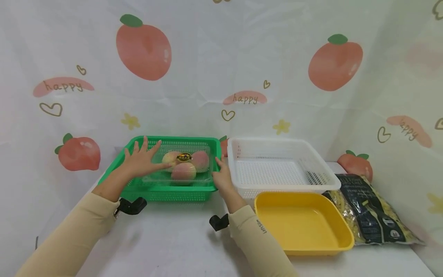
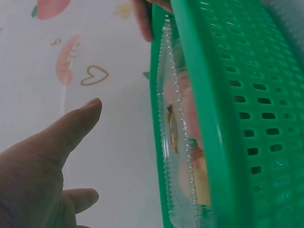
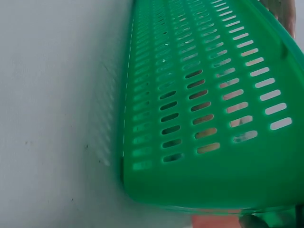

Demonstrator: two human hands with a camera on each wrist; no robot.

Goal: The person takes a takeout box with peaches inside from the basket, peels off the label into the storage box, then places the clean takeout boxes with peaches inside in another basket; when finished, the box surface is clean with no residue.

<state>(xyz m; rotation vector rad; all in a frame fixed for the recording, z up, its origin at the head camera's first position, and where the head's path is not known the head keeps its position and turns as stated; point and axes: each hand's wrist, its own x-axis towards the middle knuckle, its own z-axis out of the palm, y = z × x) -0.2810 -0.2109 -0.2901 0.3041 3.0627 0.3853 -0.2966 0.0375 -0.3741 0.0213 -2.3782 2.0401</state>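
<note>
A green plastic basket [image 1: 162, 189] with slotted walls stands at the back left of the table. Inside it sits a clear plastic box [image 1: 204, 177] holding three peaches [image 1: 183, 171], with a black and gold label on its lid. My left hand [image 1: 140, 158] hovers over the basket's left part, fingers spread and holding nothing. The left wrist view shows its thumb and a fingertip apart from the basket. At the right end, my right hand [image 1: 223, 176] grips the basket's rim, its thumb and a finger over the edge. Its other fingers are hidden.
Right of the green basket stands a white slotted basket [image 1: 238, 184]. A yellow tub [image 1: 301, 223] is in front of it, and a dark printed bag of pasta [image 1: 372, 215] lies at the far right. A fruit-printed cloth [image 1: 207, 57] hangs behind.
</note>
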